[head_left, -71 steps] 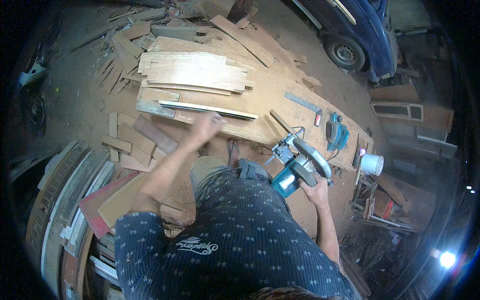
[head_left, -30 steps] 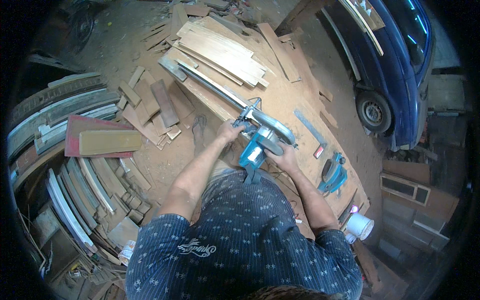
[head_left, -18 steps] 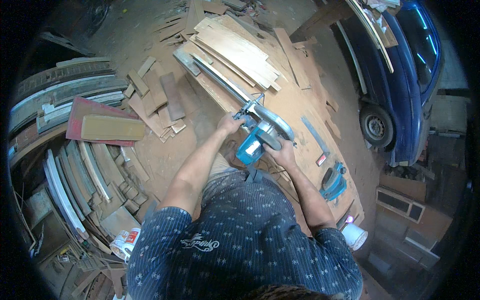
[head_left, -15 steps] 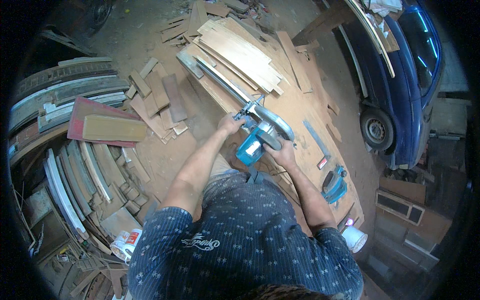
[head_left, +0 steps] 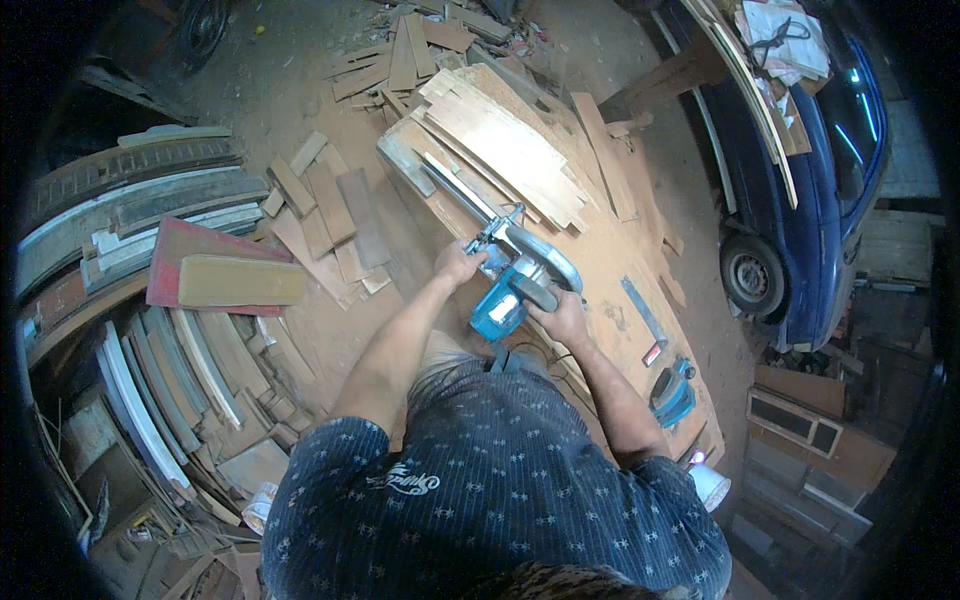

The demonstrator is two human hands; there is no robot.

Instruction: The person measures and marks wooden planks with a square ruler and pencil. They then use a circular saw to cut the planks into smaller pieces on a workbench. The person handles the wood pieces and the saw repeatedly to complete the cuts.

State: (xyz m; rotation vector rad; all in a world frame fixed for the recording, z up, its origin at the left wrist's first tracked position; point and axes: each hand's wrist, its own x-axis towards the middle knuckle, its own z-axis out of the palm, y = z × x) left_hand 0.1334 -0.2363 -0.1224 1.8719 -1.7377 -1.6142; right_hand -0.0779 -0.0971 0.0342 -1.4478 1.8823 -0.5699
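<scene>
Workbench | circular saw between left hand and right hand | both gripping it

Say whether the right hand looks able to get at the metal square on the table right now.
Probably not while the right hand grips the circular saw, though the metal square lies uncovered nearby.

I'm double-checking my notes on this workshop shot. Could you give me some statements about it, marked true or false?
1. The right hand grips the dark handle of the circular saw. True.
2. The left hand hangs away from the saw. False: the left hand is at the saw's front end.
3. The metal square lies on the table. True.
4. The car is red. False: it is blue.
5. The tan panel lies on the red panel. True.
</scene>
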